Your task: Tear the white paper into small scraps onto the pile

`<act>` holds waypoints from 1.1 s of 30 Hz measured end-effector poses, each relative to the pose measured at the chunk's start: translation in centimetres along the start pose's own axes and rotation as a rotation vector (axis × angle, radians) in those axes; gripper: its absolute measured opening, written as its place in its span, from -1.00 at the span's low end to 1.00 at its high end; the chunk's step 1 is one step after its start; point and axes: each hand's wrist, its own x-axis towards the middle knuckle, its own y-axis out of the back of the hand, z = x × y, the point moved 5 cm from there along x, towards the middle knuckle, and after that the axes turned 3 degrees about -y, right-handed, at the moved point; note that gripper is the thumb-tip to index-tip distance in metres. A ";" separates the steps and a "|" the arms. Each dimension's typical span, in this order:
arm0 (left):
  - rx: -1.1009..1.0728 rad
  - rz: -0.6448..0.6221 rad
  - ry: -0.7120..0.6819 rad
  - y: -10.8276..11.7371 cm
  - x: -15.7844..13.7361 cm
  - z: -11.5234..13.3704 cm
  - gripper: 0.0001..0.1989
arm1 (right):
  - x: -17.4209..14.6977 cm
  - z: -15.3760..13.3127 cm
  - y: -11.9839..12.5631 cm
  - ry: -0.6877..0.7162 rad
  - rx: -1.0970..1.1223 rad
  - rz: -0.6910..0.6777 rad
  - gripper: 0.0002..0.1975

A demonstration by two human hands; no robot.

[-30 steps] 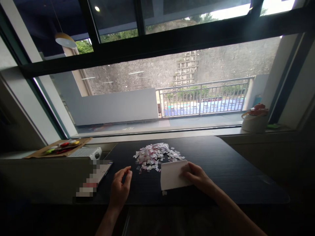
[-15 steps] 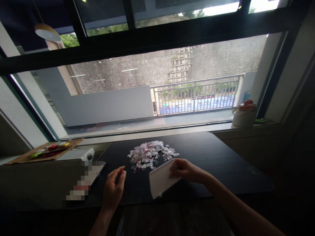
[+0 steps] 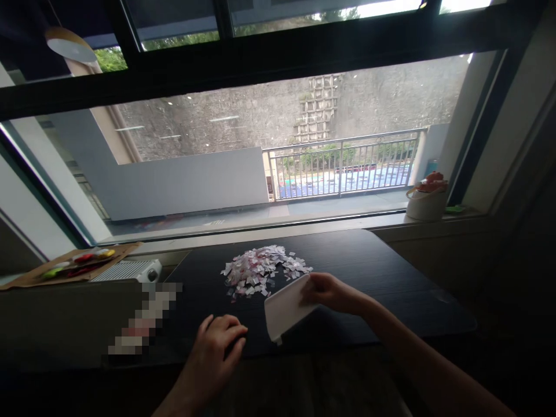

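My right hand (image 3: 329,289) is closed on the upper right edge of a white rectangular piece with rounded corners (image 3: 286,307); whether it is a flat sheet or a shallow tray I cannot tell. It is tilted above the dark table, with a small tab at its lower edge. Just beyond it lies a pile of small square paper scraps (image 3: 256,267), mostly white and pale pink. Near the table's front edge, my left hand (image 3: 219,344) is open, its fingers loosely bent, the thumb apart and nothing visible in it.
The dark tabletop (image 3: 369,278) reaches to a window sill. On the sill at right stands a white jug (image 3: 427,202) with a reddish top. To the left are a brown board (image 3: 125,250) with colourful things on it, a white heater (image 3: 125,270) and a blurred-out item (image 3: 143,324).
My left hand has moved right and nearer to me, turning so its back shows more. The right hand still grips the white piece, which has tilted slightly. The view has shifted a little.
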 end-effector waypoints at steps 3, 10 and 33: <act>0.107 -0.023 -0.055 -0.8 -2.0 0.5 -0.70 | -0.8 -0.7 0.9 -0.008 -0.090 -0.043 -0.79; 0.181 -0.014 -0.079 -1.9 -3.9 0.4 -0.63 | -3.0 -2.5 3.1 0.008 -0.130 0.075 -0.84; 0.182 -0.173 -0.041 -1.0 -2.5 1.6 -0.62 | -2.4 -4.4 1.3 0.001 -0.506 -0.076 -0.91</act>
